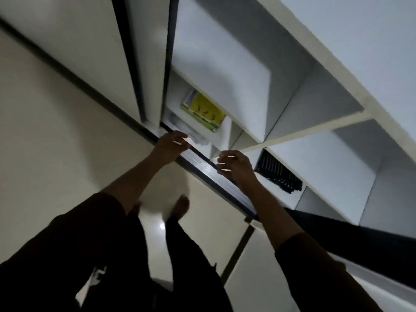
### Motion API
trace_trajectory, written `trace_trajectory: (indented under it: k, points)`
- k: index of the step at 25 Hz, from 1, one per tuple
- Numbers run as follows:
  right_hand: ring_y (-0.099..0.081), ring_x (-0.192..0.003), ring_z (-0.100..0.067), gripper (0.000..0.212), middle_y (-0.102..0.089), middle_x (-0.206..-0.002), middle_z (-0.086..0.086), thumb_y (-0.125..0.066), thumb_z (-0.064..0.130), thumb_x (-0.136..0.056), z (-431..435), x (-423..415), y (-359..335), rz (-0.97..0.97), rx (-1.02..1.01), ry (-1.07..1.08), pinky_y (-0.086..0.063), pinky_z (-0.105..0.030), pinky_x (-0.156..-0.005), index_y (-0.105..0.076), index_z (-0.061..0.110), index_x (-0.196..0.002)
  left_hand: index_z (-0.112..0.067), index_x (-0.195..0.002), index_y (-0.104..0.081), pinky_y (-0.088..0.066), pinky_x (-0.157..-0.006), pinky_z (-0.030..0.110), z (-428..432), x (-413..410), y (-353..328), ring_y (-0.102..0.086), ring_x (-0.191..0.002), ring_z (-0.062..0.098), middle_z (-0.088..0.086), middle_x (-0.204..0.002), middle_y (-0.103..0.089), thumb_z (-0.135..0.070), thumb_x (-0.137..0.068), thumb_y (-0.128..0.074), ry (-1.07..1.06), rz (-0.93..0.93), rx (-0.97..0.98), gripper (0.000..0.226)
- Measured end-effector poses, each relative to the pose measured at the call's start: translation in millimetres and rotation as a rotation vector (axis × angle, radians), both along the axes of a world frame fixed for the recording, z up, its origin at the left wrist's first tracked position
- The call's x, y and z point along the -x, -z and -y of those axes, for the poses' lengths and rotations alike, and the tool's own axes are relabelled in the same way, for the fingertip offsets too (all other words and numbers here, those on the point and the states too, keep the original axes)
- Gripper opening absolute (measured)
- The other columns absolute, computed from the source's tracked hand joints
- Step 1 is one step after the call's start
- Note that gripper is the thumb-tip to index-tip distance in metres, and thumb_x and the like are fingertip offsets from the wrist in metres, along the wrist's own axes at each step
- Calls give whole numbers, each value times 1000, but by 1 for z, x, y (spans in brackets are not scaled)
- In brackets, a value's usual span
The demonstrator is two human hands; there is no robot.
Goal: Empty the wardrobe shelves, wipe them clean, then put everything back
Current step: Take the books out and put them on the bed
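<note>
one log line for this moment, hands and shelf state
left hand: open, reaching low shelf | right hand: open, empty | yellow box: on shelf | upper shelves: bare

box in lowest wardrobe compartment, dark rack in compartment to its right
</note>
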State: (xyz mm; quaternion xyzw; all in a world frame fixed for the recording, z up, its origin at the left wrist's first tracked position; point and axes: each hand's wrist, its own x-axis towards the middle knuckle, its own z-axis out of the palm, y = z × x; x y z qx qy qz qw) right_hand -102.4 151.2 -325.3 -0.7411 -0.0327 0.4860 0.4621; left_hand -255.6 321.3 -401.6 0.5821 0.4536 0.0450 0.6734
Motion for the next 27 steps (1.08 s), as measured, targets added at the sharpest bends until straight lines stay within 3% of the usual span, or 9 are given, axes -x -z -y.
trace_trajectory:
  k: [8, 10, 12, 15, 18, 21, 23, 25, 27]
  points:
    - [-61, -76, -21, 2, -62, -83, -12, -64, 4, -94, -101, -67, 161, -11, 237, 15, -59, -38, -85, -65, 4, -96, 1, -127, -58, -49, -67, 25, -1, -45, 139, -59, -88, 23, 12, -107, -60, -2, -93, -67, -401, 154, 278, 35]
    - [-60, -76, -20, 15, -59, -86, -12, -70, 13, -93, -131, -84, 200, 106, 308, 78, -59, -40, -85, -62, 1, -95, 0, -129, -57, -52, -69, 25, -2, -40, 168, -60, -91, 22, 14, -110, -62, -4, -95, -66, -486, 181, 281, 35]
    - [-60, -83, -21, 49, -58, -103, -14, -75, 28, -89, -157, -102, 238, 220, 385, 117, -56, -42, -91, -53, -1, -122, -7, -128, -60, -55, -80, 36, 3, -32, 199, -63, -97, 24, 16, -116, -64, -11, -95, -68, -535, 188, 290, 34]
    - [-51, -122, -34, 92, -44, -140, -16, -75, 54, -81, -179, -128, 280, 231, 506, 119, -45, -54, -105, -28, 14, -148, -12, -124, -63, -57, -86, 43, 15, -34, 222, -65, -100, 22, 16, -120, -66, -16, -94, -70, -544, 198, 322, 32]
    - [-54, -112, -32, 96, -50, -137, -12, -80, 65, -66, -184, -154, 310, 161, 545, -10, -54, -41, -79, -42, 17, -140, -11, -126, -63, -57, -89, 43, 9, -40, 221, -67, -101, 25, 12, -119, -67, -16, -95, -69, -546, 206, 333, 32]
    - [-50, -74, -18, 80, -55, -100, -8, -93, 55, -49, -179, -165, 312, 115, 521, -58, -44, -25, -61, -60, 15, -110, -13, -127, -65, -58, -92, 44, 0, -37, 220, -67, -108, 27, 10, -121, -67, -20, -95, -69, -515, 205, 325, 32]
    - [-47, -65, -14, 49, -53, -88, -5, -88, 43, -66, -178, -160, 305, -41, 413, 63, -41, -20, -52, -63, 16, -98, -15, -124, -66, -58, -93, 43, -2, -30, 222, -67, -107, 23, 8, -119, -67, -21, -94, -70, -507, 185, 333, 31]
    - [-49, -69, -16, 33, -57, -91, -5, -84, 29, -77, -176, -159, 309, -132, 355, 138, -41, -20, -54, -64, 17, -101, -15, -122, -66, -56, -93, 41, -2, -22, 224, -67, -103, 18, 7, -117, -67, -19, -94, -70, -498, 156, 335, 29]
    - [-61, -91, -26, 52, -64, -107, -10, -91, 19, -61, -180, -156, 307, -182, 278, 126, -53, -31, -74, -67, 17, -106, -13, -123, -66, -55, -89, 38, 1, -15, 228, -66, -103, 20, 9, -117, -67, -18, -94, -69, -477, 117, 306, 29]
